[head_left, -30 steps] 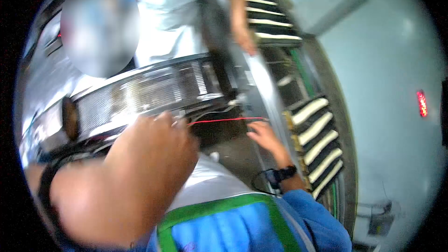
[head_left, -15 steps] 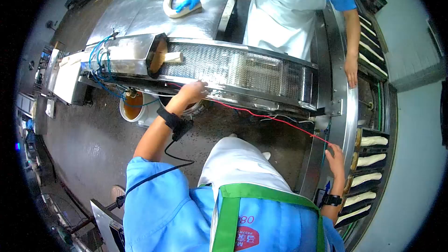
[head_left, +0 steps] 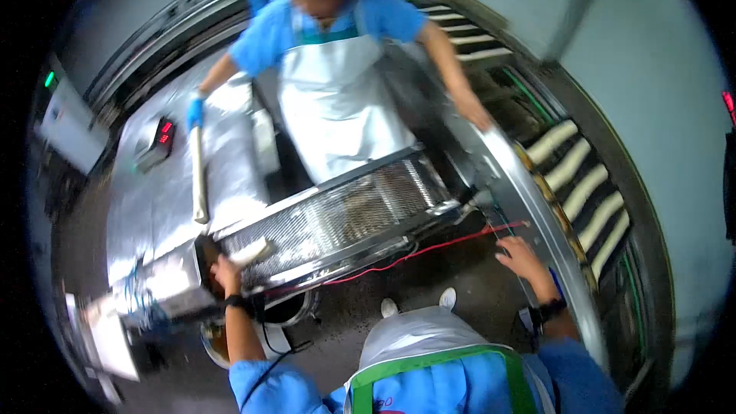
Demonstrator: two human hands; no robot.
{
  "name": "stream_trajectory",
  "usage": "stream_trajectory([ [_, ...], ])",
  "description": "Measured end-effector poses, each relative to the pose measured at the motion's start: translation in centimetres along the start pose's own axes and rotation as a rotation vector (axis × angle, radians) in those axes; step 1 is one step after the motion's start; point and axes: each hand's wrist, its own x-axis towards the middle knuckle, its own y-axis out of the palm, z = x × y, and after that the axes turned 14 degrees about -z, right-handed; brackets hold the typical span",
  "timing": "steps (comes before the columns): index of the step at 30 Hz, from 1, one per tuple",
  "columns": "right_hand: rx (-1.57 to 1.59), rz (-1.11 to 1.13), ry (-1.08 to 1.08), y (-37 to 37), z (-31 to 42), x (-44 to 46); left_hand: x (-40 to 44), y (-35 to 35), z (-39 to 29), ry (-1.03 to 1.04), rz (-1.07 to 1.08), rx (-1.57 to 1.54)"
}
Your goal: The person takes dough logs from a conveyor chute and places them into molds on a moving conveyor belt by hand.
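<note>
My left hand (head_left: 227, 276) is at the outlet of the metal conveyor machine, beside the near end of a pale dough piece (head_left: 251, 251). Its fingers are blurred, and I cannot tell whether they grip the dough. That dough lies on the mesh conveyor belt (head_left: 337, 218). Over by the metal rail (head_left: 529, 207) on the right, my right hand (head_left: 525, 259) is open, its fingers apart. Just beyond those fingertips lies the end of a red cord (head_left: 437, 245), which runs along the conveyor's near side.
Across the conveyor, a co-worker's blue-gloved hand (head_left: 196, 111) is on a long dough strip (head_left: 199, 176) on the steel table (head_left: 153, 207). A scale (head_left: 156, 144) stands there. Several dough strips lie in trays (head_left: 586, 184) at right. A bucket (head_left: 295, 308) sits below the conveyor.
The view has swung and lifted. My left hand has moved from the conveyor's side to the machine outlet. My right hand has come off the red cord. The co-worker's dough strip is now straight.
</note>
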Motion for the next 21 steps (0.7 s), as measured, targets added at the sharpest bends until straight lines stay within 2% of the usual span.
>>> stream_trajectory([
  [1,-0.01,0.005,0.024,-0.2,0.2,-0.8,0.3,-1.5,-1.7,-0.058,0.066,0.129],
  [3,-0.017,0.0,0.088,-0.3,0.4,-2.3,2.0,1.5,3.4,0.453,-0.07,0.097],
  [4,-0.012,-0.003,0.121,-0.4,0.3,-3.3,0.3,-4.9,-2.4,0.412,0.076,0.246],
  [5,-0.021,0.037,0.176,-0.6,0.5,-3.3,1.0,-4.8,-2.2,0.562,0.137,0.409],
  [6,-0.024,0.068,0.224,-0.4,0.5,-3.9,3.3,-1.3,1.9,0.84,0.149,0.45],
  [8,-0.021,0.005,0.26,0.3,0.2,-5.5,3.0,-3.8,-1.0,0.706,0.326,0.446],
  [10,-0.001,0.024,0.343,0.6,0.2,-6.6,4.2,-2.3,1.7,0.702,0.292,0.349],
  [12,0.0,0.059,0.404,0.2,0.7,-7.4,4.1,-2.5,1.2,0.935,0.383,0.553],
  [13,-0.021,0.061,0.431,-0.2,1.3,-7.8,4.3,-2.3,1.5,0.964,0.385,0.586],
  [21,-0.086,0.067,0.474,-0.9,1.6,-11.0,4.8,-3.6,-0.7,1.006,0.329,0.626],
])
